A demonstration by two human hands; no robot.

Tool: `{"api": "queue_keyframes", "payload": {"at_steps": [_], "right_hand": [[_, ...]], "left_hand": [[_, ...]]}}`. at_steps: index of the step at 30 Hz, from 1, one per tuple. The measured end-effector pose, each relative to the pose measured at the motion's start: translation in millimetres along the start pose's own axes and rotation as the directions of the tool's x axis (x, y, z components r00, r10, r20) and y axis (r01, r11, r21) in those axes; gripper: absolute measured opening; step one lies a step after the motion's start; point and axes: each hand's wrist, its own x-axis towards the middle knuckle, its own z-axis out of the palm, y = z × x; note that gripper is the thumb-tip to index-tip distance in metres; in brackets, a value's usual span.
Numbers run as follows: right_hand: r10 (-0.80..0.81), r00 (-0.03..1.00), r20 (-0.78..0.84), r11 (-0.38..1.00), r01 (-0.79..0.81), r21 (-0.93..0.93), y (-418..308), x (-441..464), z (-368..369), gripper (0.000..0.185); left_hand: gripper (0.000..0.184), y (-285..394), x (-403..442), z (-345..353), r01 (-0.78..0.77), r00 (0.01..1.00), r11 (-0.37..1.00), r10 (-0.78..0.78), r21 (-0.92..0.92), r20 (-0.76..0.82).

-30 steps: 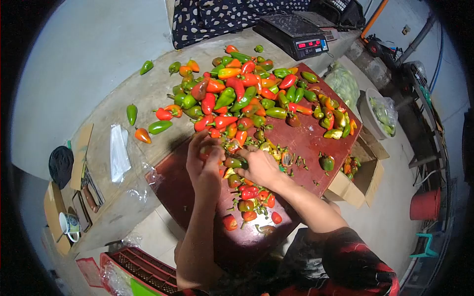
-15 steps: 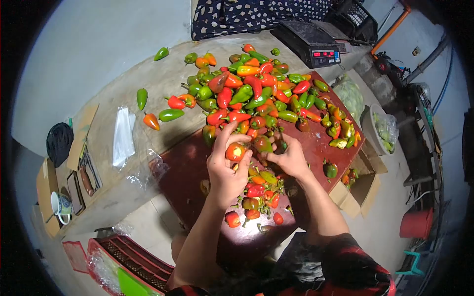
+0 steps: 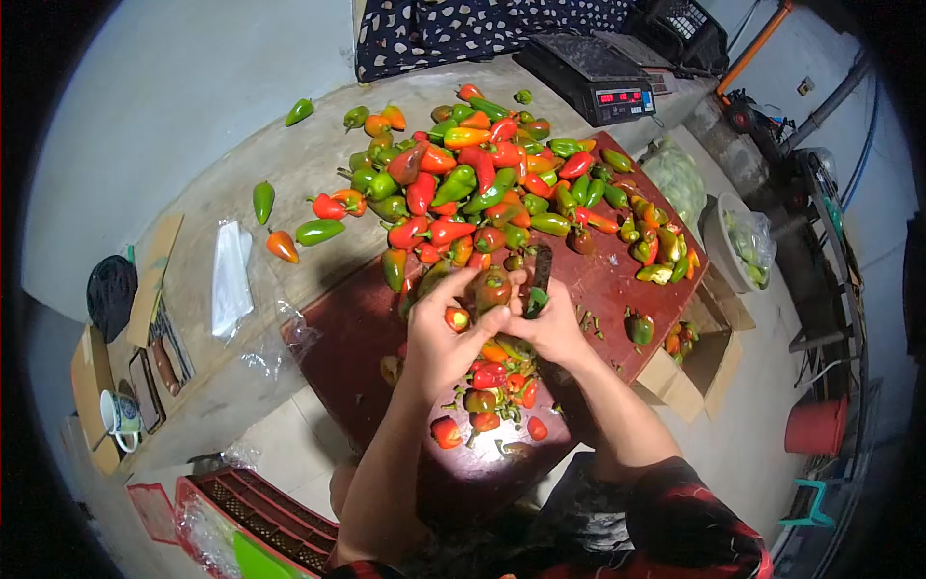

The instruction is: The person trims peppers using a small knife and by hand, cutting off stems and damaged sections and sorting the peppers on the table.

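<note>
My left hand point(image 3: 442, 338) is closed around a brownish-red and green pepper point(image 3: 494, 289), with a cut red pepper point(image 3: 457, 319) tucked low in the same palm. My right hand point(image 3: 557, 328) meets it at the thumbs, its fingertips against the pepper's side. From that right hand a dark knife blade point(image 3: 543, 262) points up and away; the handle is hidden in the fingers. Beyond both hands lies a big pile of red, green and orange peppers point(image 3: 473, 183). Nearer me, under the hands, cut peppers point(image 3: 490, 374) and stem bits are scattered on the dark red table point(image 3: 333, 338).
A digital scale point(image 3: 622, 98) stands on the concrete ledge at the back. To the right are a cardboard box point(image 3: 719, 362) holding peppers and a white tub point(image 3: 719, 246). Plastic bags point(image 3: 231, 280), a mug point(image 3: 121, 420) and a red crate point(image 3: 260, 507) are on the left.
My hands have come together, and the brownish-red pepper has moved from the right fingers into my left hand. The knife blade now stands out upright. The view has shifted slightly.
</note>
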Motion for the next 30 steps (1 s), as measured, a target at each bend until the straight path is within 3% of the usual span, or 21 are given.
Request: {"api": "queue_keyframes", "payload": {"at_steps": [1,3,5,7,8,9,11,13,15,17,30], "right_hand": [[0.016,0.999,0.029,1.0,-0.016,0.014,4.3,-1.0,0.8,0.032],[0.051,0.995,0.082,0.999,-0.05,-0.007,-1.0,-3.0,-4.2,0.031],[0.088,0.988,0.131,0.996,-0.084,-0.034,-7.0,-2.8,-12.1,0.031],[-0.028,0.998,0.054,0.929,0.046,-0.367,-11.7,1.1,-19.1,0.022],[-0.098,0.995,0.026,0.794,0.094,-0.6,-19.3,3.0,-22.0,0.022],[-0.098,0.995,0.024,0.794,0.092,-0.6,-15.5,1.9,-22.4,0.022],[-0.22,0.971,0.094,0.532,0.2,-0.823,-4.6,-1.7,-24.8,0.027],[-0.206,0.97,0.13,0.478,0.216,-0.851,-14.0,-4.7,-19.2,0.028],[-0.239,0.944,0.229,0.402,0.311,-0.861,-20.3,-6.6,-14.3,0.027],[-0.244,0.94,0.239,0.395,0.321,-0.861,-22.3,-8.6,-13.8,0.025],[-0.231,0.942,0.245,0.288,0.306,-0.907,-27.9,-9.1,-11.8,0.012]], "left_hand": [[0.038,3.1,0.4,1.5,0.002,1.0,1.0,-0.002,0.002,0.002],[0.039,9.0,2.4,3.3,0.084,0.991,0.977,-0.062,-0.194,0.116],[0.035,13.0,1.8,2.1,0.084,0.995,0.978,-0.072,-0.19,0.069],[0.03,4.0,0.3,-5.0,0.017,0.998,0.991,-0.024,0.131,0.059],[0.03,4.9,-0.7,-4.5,0.017,0.998,0.991,-0.025,0.131,0.059],[0.028,6.9,-1.5,-2.9,-0.028,0.999,0.981,0.02,0.19,0.047],[0.025,6.4,0.1,2.6,-0.078,0.996,0.968,0.067,0.239,0.051],[0.028,1.2,-1.4,4.0,-0.199,0.98,0.917,0.192,0.347,0.055],[0.031,-2.3,-3.0,4.4,-0.173,0.985,0.928,0.163,0.331,0.059],[0.029,-3.1,-0.7,4.1,-0.277,0.96,0.896,0.277,0.347,0.051],[0.025,-1.4,-1.0,1.0,-0.325,0.946,0.848,0.292,0.418,0.143]]}}
